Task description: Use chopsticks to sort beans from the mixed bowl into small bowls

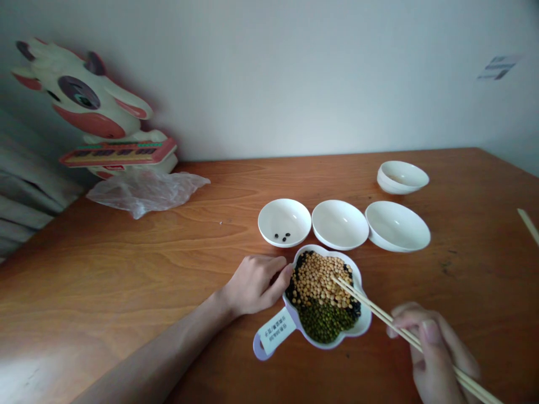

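A lilac-and-white flower-shaped dish (364,328) with a labelled handle holds soybeans (318,275), mung beans (328,322) and black beans (357,307). My left hand (259,283) rests on the table, with thumb and fingers pinching the dish's left rim. In my right hand (435,348) is a pair of wooden chopsticks (379,311); their tips are close together among the soybeans, and I cannot tell whether a bean is between them. Just behind the dish, a white bowl (280,213) has several black beans at its bottom.
A middle bowl (337,216) and a right bowl (393,219) complete a row with nothing visible inside. Another bowl (402,174) stands behind them. A cow-shaped toy keyboard (113,120) and a clear plastic bag (147,193) are back left. Another light stick (528,224) lies far right.
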A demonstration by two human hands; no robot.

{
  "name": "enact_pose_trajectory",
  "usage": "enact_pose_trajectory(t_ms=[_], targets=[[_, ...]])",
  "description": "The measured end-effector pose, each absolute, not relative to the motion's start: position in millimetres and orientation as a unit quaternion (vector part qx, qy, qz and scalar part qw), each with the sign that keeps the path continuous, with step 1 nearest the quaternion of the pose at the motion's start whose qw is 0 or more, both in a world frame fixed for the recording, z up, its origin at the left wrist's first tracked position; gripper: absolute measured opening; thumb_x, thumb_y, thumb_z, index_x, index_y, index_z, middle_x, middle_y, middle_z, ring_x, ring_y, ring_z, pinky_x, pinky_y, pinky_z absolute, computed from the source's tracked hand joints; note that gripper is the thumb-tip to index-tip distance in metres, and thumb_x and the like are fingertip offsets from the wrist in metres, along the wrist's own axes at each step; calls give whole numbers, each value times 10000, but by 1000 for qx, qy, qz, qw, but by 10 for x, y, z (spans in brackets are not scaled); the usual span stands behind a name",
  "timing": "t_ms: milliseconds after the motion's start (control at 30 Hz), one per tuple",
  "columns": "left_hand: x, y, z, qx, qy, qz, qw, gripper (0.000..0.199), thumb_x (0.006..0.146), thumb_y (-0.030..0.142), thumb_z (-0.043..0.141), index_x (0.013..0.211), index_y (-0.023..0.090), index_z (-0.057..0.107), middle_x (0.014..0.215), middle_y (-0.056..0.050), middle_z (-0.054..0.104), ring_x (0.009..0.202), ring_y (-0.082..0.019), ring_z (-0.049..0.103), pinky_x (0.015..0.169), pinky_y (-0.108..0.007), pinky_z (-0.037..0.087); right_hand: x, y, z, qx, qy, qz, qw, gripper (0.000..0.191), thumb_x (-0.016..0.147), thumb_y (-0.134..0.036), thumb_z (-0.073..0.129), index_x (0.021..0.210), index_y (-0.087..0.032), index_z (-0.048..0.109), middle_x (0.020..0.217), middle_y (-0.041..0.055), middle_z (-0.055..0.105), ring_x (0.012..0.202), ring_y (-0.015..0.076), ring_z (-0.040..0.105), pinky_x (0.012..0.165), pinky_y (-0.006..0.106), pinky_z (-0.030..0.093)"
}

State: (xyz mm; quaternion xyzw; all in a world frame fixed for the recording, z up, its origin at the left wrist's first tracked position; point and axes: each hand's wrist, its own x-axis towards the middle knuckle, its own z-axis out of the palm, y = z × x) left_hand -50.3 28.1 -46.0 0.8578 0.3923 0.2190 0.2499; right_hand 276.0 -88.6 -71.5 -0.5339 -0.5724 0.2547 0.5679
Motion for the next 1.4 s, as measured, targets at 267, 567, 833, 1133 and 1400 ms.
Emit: enact_pose_trajectory(t_ms=[267, 567, 833, 1133, 1400], targets=[[-514, 272, -447, 855, 392, 216, 261, 408, 1182, 366, 383, 807, 217, 445, 716, 20, 553, 627, -139, 520, 638, -300, 344, 2701, -830, -586, -523, -572, 289, 561, 701, 1127, -674, 318, 859, -267, 821, 789, 73, 731, 772, 243, 690, 658, 315, 580], [-506, 285, -443, 860, 390, 217, 249, 404, 1177, 351, 385, 803, 215, 449, 710, 16, 573, 620, -136, 535, 630, -293, 337, 2759, -762, -652, -595, -497, 324, 542, 1075, 810, -1082, 157, 727, -226, 802, 709, 120, 685, 627, 278, 649, 559, 389, 567], [-512, 289, -443, 857, 388, 215, 262, 397, 1173, 349, 393, 803, 217, 451, 707, 18, 557, 617, -135, 529, 624, -295, 352, 2485, -739, -507, -622, -448, 309, 563, 1022, 933, -977, 110, 701, -225, 762, 631, 103, 638, 581, 256, 603, 529, 373, 516], [-521, 289, -456, 856, 382, 214, 275, 402, 1177, 369, 383, 809, 219, 442, 726, 17, 550, 637, -142, 524, 647, -292, 369, 2468, -761, -568, -633, -451, 303, 552, 887, 993, -922, 318, 749, -227, 812, 650, 82, 705, 600, 224, 654, 545, 322, 557], [-517, 299, -455, 858, 382, 214, 268, 402, 1175, 366, 384, 806, 220, 448, 717, 13, 557, 627, -144, 519, 638, -291, 353, 2506, -834, -633, -613, -471, 305, 556, 735, 1083, -752, 400, 820, -213, 824, 740, 88, 771, 637, 223, 700, 578, 317, 587]])
